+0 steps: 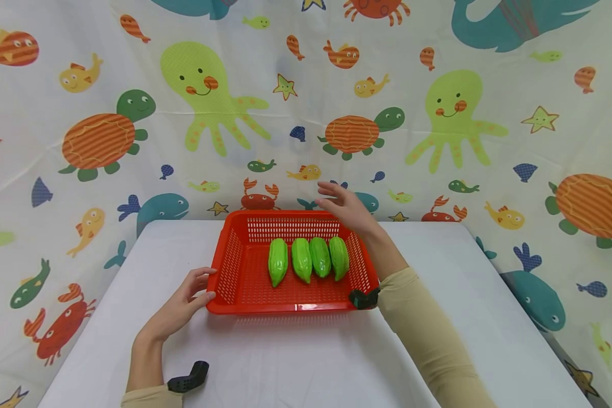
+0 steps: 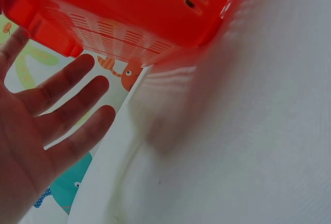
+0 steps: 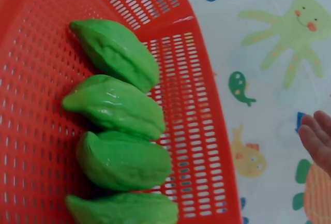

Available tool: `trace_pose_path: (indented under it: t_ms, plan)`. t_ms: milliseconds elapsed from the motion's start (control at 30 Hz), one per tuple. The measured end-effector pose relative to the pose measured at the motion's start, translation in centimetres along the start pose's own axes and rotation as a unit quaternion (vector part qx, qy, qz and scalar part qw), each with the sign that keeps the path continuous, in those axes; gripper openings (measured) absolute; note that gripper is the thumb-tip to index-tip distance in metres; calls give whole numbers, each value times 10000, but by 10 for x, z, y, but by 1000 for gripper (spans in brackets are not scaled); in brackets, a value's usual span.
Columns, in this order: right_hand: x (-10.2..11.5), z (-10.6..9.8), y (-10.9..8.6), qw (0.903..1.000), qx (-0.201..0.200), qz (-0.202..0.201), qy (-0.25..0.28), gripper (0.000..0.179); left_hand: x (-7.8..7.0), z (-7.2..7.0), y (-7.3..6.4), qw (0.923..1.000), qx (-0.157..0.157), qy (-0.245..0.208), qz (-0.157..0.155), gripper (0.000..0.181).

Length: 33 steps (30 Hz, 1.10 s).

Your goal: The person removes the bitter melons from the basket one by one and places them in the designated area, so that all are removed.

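A red plastic basket (image 1: 250, 294) with slotted sides holds several glossy green, ridged, gourd-like vegetables (image 1: 301, 259), lying side by side with their pointed ends toward the front. My left hand (image 1: 175, 309) is at the basket's left rim, fingertips at the edge. In the left wrist view, several fingers (image 2: 77, 131) of that hand stretch out straight and spread beside the basket wall. Above the back right corner, my right hand (image 1: 349, 209) hangs with loosely bent fingers and nothing in them. The right wrist view shows the vegetables (image 3: 116, 105) close up, with those fingertips at the right edge.
Under the basket is a table with a white cover (image 1: 178, 243). Behind and beside it hangs a cloth (image 1: 285, 68) printed with sea animals. A black wrist device (image 1: 188, 378) sits on the left forearm, another black device (image 1: 364, 298) on the right.
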State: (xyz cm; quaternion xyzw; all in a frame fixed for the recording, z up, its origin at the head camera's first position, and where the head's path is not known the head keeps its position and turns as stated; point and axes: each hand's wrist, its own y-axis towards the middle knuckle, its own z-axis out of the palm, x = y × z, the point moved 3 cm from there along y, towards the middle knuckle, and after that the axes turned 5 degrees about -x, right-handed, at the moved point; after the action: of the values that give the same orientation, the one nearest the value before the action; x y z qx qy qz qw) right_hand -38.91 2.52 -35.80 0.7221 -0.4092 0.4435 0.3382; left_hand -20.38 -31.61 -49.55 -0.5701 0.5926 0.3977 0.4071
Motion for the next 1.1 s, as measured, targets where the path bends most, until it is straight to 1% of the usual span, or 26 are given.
trace_pose_path:
  t_ms: [200, 500, 667, 833, 1033, 1100]
  plan:
    - [-5, 14, 15, 10000, 30, -19, 61, 55, 2, 1, 1, 10000, 4, 17, -71, 60]
    - [-14, 34, 36, 9993, 307, -214, 17, 52, 1, -1, 3, 10000, -11, 50, -11, 60]
    - [-20, 42, 45, 9973, 442, -520, -273, 50, 4, -1, 4, 10000, -41, 50, -22, 60]
    - [-27, 49, 51, 9937, 629, -661, -653, 50, 5, -1, 4, 10000, -27, 27, -35, 60]
    - [-33, 57, 49, 9873, 1096, -509, -1030, 52, 3, 0, 3, 10000, 8, 9, -19, 60]
    - [-34, 60, 48, 9854, 1248, -393, -1087, 53, 2, 0, 3, 10000, 14, 6, -19, 61]
